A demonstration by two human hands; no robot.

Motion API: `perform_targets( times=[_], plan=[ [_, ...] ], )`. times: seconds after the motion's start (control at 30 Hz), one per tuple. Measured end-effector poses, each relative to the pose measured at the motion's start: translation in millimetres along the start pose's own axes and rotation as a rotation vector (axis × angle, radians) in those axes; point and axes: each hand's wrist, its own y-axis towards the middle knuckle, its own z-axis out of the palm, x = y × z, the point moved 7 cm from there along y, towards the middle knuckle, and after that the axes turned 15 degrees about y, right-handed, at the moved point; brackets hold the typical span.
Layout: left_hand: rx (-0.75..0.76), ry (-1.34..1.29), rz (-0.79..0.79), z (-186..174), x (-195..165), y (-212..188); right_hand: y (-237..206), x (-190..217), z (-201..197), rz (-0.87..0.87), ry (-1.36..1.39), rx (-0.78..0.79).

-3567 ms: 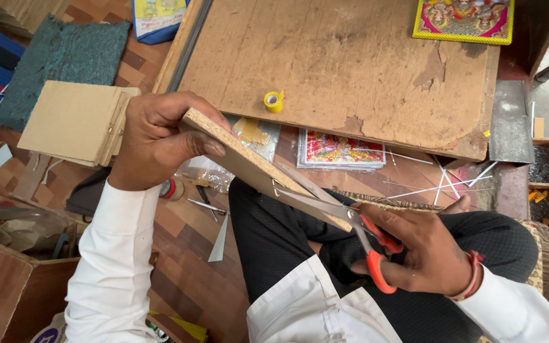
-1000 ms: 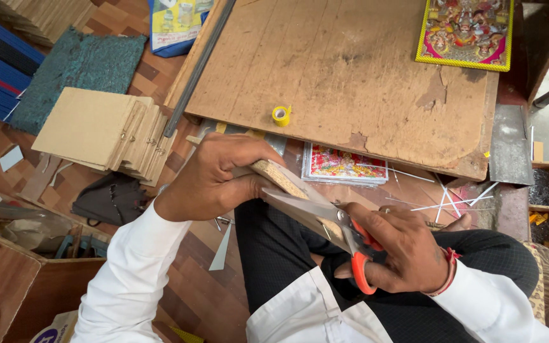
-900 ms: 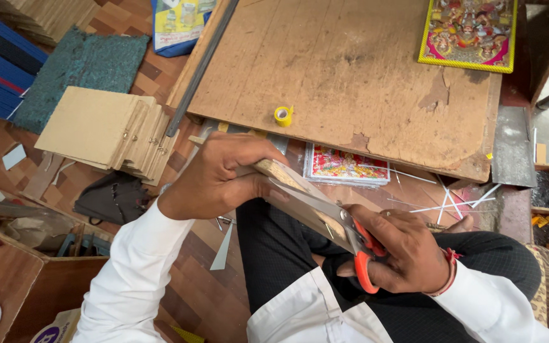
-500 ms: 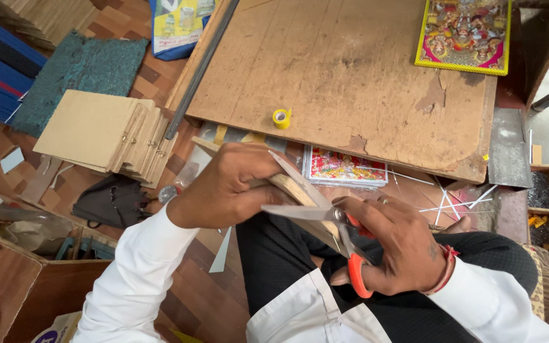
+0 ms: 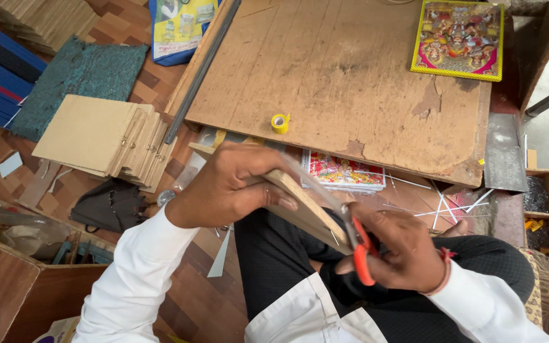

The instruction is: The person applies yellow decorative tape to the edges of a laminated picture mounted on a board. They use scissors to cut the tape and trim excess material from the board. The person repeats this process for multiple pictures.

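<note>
Over the person's lap, the left hand (image 5: 223, 190) grips a thin, flat tan board (image 5: 300, 206) by its upper edge — stiff, light, likely easy to steady there. The right hand (image 5: 401, 254) is closed around orange-handled scissors (image 5: 358, 244), blades at the board's edge.

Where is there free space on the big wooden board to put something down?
The wooden board is bare across its middle, between the yellow tape roll and the framed picture. It is crowded on the floor left of it, with the stacked boards, green mat and black bag.
</note>
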Motion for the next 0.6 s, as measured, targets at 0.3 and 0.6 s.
perform_targets(
  times=[0.3, 0.6],
  plan=[
    [-0.174, -0.111, -0.155, -40, 9, -13, -68, -134, -71, 0.732, -0.478, 0.077],
    [-0.427, 0.101, -0.074, -41, 32, 62, -109, -290, -8, 0.766, -0.633, 0.644]
  ],
)
